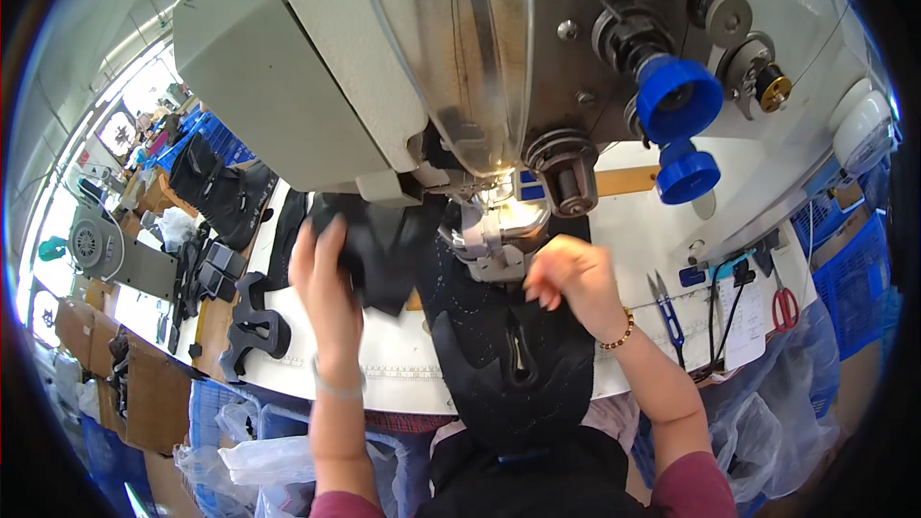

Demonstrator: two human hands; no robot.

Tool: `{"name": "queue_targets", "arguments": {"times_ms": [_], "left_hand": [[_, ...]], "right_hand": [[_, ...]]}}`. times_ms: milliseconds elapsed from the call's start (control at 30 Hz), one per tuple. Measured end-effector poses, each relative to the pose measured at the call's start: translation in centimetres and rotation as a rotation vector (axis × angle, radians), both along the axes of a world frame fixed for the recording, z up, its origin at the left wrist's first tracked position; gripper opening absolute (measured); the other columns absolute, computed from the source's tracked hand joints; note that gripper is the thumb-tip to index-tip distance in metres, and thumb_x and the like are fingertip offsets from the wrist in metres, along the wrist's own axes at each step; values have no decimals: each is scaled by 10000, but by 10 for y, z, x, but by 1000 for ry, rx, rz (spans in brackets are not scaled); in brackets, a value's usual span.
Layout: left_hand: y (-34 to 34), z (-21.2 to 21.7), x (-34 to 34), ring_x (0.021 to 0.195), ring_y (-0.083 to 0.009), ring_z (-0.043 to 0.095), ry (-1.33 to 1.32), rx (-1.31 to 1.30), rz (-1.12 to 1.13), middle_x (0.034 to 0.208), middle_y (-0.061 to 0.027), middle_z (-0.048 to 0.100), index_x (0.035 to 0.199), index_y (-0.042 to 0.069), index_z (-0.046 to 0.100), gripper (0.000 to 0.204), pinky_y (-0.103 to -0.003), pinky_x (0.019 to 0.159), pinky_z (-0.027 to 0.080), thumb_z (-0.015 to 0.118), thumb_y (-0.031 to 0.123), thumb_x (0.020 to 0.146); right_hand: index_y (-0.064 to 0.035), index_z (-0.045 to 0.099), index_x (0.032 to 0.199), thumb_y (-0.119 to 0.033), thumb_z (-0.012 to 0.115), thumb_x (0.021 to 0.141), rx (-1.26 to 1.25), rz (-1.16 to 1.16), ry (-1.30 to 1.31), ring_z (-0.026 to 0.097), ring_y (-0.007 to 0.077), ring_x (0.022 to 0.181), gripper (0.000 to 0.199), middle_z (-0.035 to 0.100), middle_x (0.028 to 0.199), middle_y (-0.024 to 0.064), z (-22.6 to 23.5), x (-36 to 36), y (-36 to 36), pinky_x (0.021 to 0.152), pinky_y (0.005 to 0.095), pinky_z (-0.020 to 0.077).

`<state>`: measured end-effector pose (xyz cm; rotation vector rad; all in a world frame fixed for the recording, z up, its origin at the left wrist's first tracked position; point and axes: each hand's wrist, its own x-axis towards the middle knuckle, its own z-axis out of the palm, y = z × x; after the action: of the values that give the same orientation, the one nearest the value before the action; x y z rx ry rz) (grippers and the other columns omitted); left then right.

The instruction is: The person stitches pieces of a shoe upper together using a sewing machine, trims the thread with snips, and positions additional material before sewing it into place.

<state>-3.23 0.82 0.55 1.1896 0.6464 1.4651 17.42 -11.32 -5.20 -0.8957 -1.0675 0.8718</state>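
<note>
A large grey-white industrial sewing machine (317,67) fills the upper middle, its lit metal sewing head (499,230) at the centre. Left of that head, my left hand (326,278) is closed on a black fabric piece (384,259); hand and piece are both smeared by motion. My right hand (573,278) is just right of the sewing head, its fingers curled together; whatever they may hold is hidden. Between my forearms lies a black stitched shoe upper (513,364), with a slot in its middle. It reaches from under the head over the table's front edge.
On the white table (628,201), blue-handled thread snips (665,317) and red-handled scissors (785,307) lie at right. Black cut pieces (257,321) lie at left, with black boots (216,192) beyond. Blue thread-guide cups (681,101) jut from the machine. Blue crates (854,273) stand at far right.
</note>
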Motion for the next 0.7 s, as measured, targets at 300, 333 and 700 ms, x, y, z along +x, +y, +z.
{"name": "queue_targets", "arguments": {"times_ms": [300, 333, 700], "left_hand": [[-166, -41, -54, 635, -94, 635, 715, -160, -645, 760, -84, 611, 835, -17, 504, 127, -208, 519, 437, 614, 36, 869], [-167, -42, -59, 632, -136, 637, 772, 0, -603, 772, -98, 630, 891, -20, 523, 128, -230, 552, 456, 632, 33, 849], [-108, -68, -44, 902, -103, 585, 415, -358, -518, 999, -72, 640, 1078, -59, 591, 260, -235, 784, 480, 634, 83, 865]], "right_hand": [[21, 619, 1026, -140, 724, 793, -509, 476, 180, 573, 65, 818, 302, 643, 936, 20, 11, -33, -4, 745, 221, 459], [22, 631, 1010, -129, 724, 789, -481, 413, 98, 577, 62, 818, 284, 650, 915, 19, 14, -34, -10, 736, 218, 461], [12, 665, 908, -111, 700, 802, -403, 58, 35, 581, 59, 720, 165, 656, 823, 19, -9, -15, -65, 664, 200, 458]]}}
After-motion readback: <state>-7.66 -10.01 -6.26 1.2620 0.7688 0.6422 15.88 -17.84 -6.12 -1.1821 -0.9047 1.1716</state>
